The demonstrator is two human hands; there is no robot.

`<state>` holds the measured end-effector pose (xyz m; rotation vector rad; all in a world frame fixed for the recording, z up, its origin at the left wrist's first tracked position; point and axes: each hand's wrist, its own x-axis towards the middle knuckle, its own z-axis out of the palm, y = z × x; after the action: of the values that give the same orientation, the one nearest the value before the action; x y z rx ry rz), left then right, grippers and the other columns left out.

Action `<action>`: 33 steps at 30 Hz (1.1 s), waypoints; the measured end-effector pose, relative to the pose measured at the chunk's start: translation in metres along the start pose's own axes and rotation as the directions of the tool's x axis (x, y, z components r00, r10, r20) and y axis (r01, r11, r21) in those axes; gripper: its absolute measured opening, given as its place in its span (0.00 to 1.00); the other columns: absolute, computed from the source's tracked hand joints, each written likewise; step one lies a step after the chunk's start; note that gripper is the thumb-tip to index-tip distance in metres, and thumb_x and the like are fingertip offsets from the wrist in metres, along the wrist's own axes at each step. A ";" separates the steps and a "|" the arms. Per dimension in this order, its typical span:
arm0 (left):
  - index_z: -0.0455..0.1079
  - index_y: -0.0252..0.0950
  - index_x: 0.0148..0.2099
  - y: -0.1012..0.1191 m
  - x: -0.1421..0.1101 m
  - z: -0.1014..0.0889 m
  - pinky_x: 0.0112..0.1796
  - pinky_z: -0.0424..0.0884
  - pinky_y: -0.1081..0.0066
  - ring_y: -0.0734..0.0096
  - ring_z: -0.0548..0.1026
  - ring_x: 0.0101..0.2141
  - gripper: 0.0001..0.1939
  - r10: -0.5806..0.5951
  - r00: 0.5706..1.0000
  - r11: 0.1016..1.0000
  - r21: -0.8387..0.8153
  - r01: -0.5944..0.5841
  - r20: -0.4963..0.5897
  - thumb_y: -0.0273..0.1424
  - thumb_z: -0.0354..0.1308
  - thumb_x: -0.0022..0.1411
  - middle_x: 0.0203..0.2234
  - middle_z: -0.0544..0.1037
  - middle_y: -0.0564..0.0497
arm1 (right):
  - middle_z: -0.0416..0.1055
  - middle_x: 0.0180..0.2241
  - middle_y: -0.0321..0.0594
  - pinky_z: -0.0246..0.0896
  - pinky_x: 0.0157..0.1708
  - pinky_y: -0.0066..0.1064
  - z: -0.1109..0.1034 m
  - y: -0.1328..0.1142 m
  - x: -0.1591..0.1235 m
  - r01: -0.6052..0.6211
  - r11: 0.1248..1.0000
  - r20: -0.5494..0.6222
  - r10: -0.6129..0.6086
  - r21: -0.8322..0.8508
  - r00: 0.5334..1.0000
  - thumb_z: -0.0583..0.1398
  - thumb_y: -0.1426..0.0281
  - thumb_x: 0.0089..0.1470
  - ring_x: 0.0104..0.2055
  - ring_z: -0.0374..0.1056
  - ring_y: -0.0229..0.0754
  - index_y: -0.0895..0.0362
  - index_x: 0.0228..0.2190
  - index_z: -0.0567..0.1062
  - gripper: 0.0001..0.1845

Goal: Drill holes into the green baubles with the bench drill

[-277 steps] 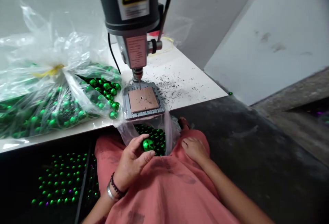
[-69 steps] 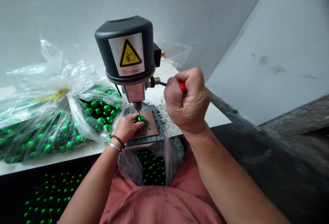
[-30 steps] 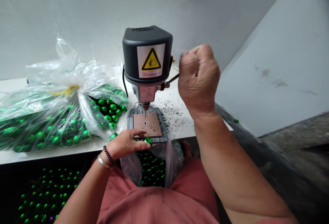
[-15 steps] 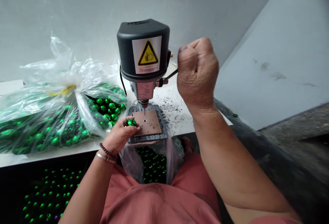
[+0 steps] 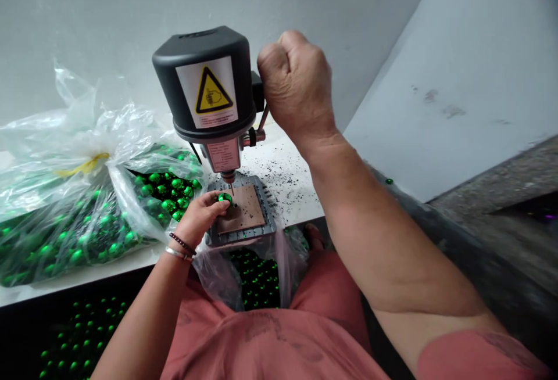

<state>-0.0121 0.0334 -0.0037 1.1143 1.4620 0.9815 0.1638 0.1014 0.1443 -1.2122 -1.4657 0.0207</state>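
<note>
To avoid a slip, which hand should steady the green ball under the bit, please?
Left, probably: the left hand holds the green ball by the drill bit; the right hand is a raised fist on the lever.

A white bench top [image 5: 296,200] runs across the scene, its near edge close to the person and its right edge meeting a dark grey ledge. On the left of it lies a large, clear plastic bag [image 5: 65,240], gathered with a yellow tie [image 5: 82,165] and packed with shiny green balls. Just right of the bag, near the bench's near edge, sits a grey square metal fixture [image 5: 265,211] holding a brown pad [image 5: 248,211] with a small hole in it. Black specks of debris [image 5: 279,174] are scattered over the white surface beyond and right of the fixture. One small green ball [image 5: 389,181] lies apart, on the dark ledge at far right.
</note>
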 end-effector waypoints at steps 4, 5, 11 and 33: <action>0.72 0.33 0.39 -0.007 0.011 0.003 0.31 0.67 0.74 0.75 0.72 0.27 0.23 -0.007 1.000 1.000 0.011 0.007 0.000 0.35 0.66 0.37 0.30 0.77 0.52 | 0.43 0.17 0.30 0.35 0.26 0.29 0.006 0.002 0.009 -0.019 1.000 0.019 0.019 0.001 1.000 0.49 0.66 0.54 0.23 0.38 0.32 0.57 0.16 0.49 0.19; 0.72 0.33 0.40 -0.009 0.014 0.003 0.31 0.68 0.73 0.74 0.72 0.28 0.24 -0.004 1.000 1.000 0.025 0.004 0.005 0.35 0.66 0.37 0.31 0.78 0.51 | 0.43 0.17 0.30 0.35 0.26 0.28 0.006 0.002 0.010 -0.017 1.000 0.027 0.016 0.008 0.999 0.48 0.65 0.54 0.23 0.38 0.31 0.57 0.17 0.49 0.19; 0.72 0.36 0.46 -0.021 0.025 0.005 0.29 0.68 0.74 0.74 0.72 0.26 0.28 0.066 0.998 0.958 0.281 -0.063 0.000 0.37 0.65 0.39 0.29 0.78 0.51 | 0.42 0.19 0.30 0.35 0.26 0.27 0.003 0.002 0.005 0.006 0.995 0.043 -0.010 0.095 0.999 0.46 0.64 0.54 0.24 0.38 0.31 0.57 0.18 0.48 0.17; 0.74 0.38 0.44 -0.011 0.017 0.015 0.38 0.69 0.72 0.69 0.73 0.32 0.20 0.209 0.978 0.835 0.517 -0.187 0.015 0.33 0.62 0.44 0.27 0.77 0.55 | 0.54 0.19 0.29 0.52 0.23 0.24 -0.014 0.026 -0.103 0.281 0.959 -0.250 -0.267 0.024 0.931 0.53 0.73 0.51 0.21 0.51 0.28 0.55 0.25 0.61 0.05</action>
<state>-0.0004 0.0473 -0.0210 1.6714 1.7259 0.7654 0.1684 0.0368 0.0588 -0.9166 -1.3935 -0.2653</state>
